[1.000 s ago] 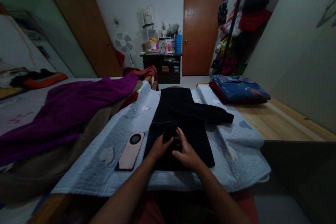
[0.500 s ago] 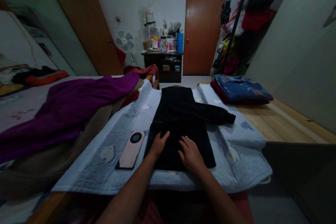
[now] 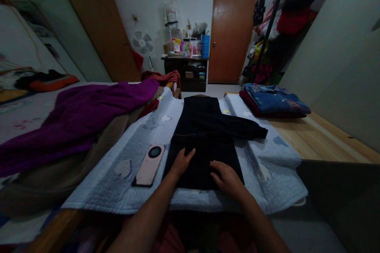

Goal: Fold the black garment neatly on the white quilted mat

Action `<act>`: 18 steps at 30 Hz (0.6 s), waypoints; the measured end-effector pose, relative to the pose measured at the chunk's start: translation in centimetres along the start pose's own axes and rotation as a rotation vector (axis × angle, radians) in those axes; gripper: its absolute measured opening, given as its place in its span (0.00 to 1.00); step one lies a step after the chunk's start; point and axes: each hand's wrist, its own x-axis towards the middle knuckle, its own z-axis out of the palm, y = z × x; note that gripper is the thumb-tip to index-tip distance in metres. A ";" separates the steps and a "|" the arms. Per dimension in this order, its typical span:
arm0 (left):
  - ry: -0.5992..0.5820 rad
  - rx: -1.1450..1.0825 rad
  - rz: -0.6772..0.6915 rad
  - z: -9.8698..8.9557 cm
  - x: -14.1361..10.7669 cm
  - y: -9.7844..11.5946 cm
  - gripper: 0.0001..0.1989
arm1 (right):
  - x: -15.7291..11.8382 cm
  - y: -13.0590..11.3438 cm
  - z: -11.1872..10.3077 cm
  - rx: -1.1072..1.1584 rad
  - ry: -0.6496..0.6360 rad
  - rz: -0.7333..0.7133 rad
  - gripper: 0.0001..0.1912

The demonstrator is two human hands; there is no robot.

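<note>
The left hand (image 3: 181, 163) lies on the near part of a black garment (image 3: 204, 120), fingers apart and gripping nothing. The right hand (image 3: 227, 178) rests on the same cloth across from it, open too, its fingers loosely bent and pointing in toward the left hand. The garment is spread flat under and beyond both hands, with one sleeve (image 3: 247, 127) reaching out to the right, past the right hand.

Beneath it is a pale blue quilted cloth (image 3: 118, 182) with light leaf-like shapes. Just outside the left hand, a pink phone (image 3: 149, 166) lies on that cloth — its round dark camera ring facing up. Farther left of the grip, a purple cloth (image 3: 80, 114) and a brown blanket (image 3: 101, 158) lie heaped over a bed (image 3: 26, 116).

Beyond the right hand, folded clothes (image 3: 274, 101), blue on top of dark red, sit on a wooden board (image 3: 311, 138). Straight ahead of the hands, across the room, a dark cabinet (image 3: 194, 84) carries packets and a blue container (image 3: 205, 46). A white fan (image 3: 142, 43) stands left of the cabinet, a brown door (image 3: 233, 27) right of it — and bags (image 3: 293, 16) hang beyond the door.
</note>
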 end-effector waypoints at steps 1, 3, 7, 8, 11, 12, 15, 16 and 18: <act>-0.004 0.022 0.013 0.0 -0.1 0.0 0.23 | -0.1 0.1 0.0 0.013 0.007 0.001 0.18; -0.012 0.083 0.041 0.1 -0.2 0.0 0.22 | -0.3 0.5 0.3 0.036 0.025 -0.001 0.19; -0.020 0.201 0.126 0.3 -0.2 0.0 0.19 | -0.8 1.5 1.3 0.076 0.087 -0.031 0.19; -0.022 0.222 0.156 0.3 -0.2 -0.1 0.18 | -0.9 1.8 1.5 0.086 0.106 -0.041 0.19; -0.028 0.293 0.260 0.4 -0.2 -0.4 0.18 | -1.1 2.2 2.1 0.118 0.148 -0.063 0.20; -0.031 0.325 0.300 0.4 -0.2 -0.5 0.19 | -1.1 2.2 2.2 0.129 0.155 -0.065 0.19; -0.058 0.436 0.423 0.5 -0.4 -0.6 0.21 | -1.1 2.1 1.9 0.186 0.165 -0.049 0.18; -0.077 0.472 0.456 0.5 -0.5 -0.6 0.21 | -1.1 2.0 1.7 0.218 0.167 -0.035 0.17; -0.113 0.538 0.504 0.6 -0.7 -0.4 0.23 | -1.1 1.9 1.1 0.300 0.168 0.017 0.14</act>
